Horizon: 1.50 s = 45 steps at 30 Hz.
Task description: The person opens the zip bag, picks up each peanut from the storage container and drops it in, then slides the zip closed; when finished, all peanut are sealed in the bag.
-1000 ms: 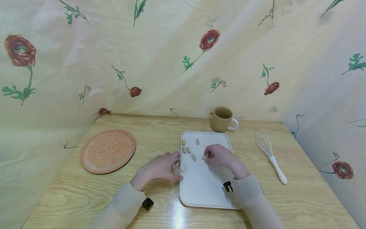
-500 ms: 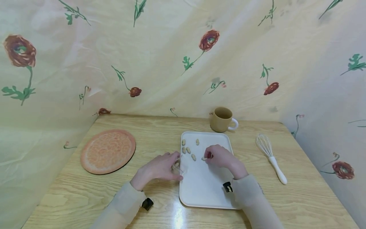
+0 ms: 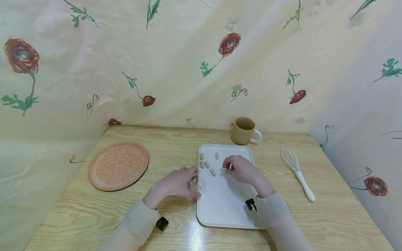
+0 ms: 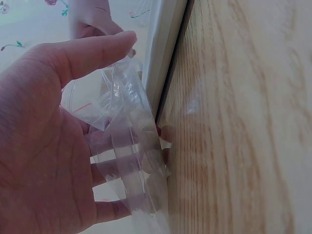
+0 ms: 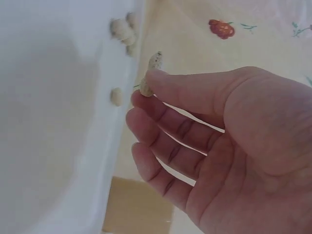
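Observation:
Between thumb and forefinger my right hand pinches a peanut, held over the white tray. Several peanuts in their shells lie on the tray's far left part. At the tray's left edge my left hand holds a clear plastic bag. Its fingers curve behind the bag and the thumb stretches along the near side, towards the tray's rim. Through the crinkled plastic some peanuts show, partly blurred.
A brown mug with a white handle stands behind the tray. To the right lies a whisk with a white handle. A round orange patterned mat lies to the left on the wooden table.
My right hand has moved slightly up and left over the tray with the peanut. The left hand and the bag have stayed in place.

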Each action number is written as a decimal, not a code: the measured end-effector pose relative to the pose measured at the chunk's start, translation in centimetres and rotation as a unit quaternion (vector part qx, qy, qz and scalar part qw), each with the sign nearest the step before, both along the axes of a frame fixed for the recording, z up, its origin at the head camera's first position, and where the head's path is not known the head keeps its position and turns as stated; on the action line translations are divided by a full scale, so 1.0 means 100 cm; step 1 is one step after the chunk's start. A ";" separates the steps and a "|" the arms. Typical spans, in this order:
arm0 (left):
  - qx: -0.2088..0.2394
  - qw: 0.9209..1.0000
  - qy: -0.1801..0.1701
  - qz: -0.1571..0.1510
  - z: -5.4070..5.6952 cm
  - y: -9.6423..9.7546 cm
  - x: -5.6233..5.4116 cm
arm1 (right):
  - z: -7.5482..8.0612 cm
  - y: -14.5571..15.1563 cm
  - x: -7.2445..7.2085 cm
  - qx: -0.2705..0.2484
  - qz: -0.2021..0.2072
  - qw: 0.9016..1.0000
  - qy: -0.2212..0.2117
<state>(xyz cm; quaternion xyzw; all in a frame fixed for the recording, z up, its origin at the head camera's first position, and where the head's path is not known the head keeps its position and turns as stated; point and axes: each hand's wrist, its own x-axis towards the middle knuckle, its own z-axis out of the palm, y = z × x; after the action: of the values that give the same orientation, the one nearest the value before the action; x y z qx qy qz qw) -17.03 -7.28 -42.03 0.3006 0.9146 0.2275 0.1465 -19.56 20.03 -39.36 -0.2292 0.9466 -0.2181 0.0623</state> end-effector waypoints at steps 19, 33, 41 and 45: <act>0.005 1.000 0.000 0.001 0.002 -0.001 0.001 | 0.023 -0.032 0.028 -0.019 0.074 0.994 0.073; -0.003 1.000 0.012 -0.006 0.000 -0.001 -0.001 | 0.008 -0.055 0.037 0.001 0.108 0.992 0.068; 0.002 1.000 0.005 -0.001 0.000 -0.001 -0.001 | 0.006 -0.059 0.039 -0.002 0.123 0.990 0.063; 0.002 1.000 0.003 -0.001 0.001 -0.001 -0.001 | 0.007 -0.060 0.039 -0.003 0.124 0.990 0.063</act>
<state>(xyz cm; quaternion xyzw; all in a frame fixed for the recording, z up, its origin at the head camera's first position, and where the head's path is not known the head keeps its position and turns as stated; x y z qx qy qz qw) -17.15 -7.37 -41.97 0.3027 0.9141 0.2283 0.1438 -15.62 14.01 -38.71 -0.3579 0.9123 -0.1972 0.0287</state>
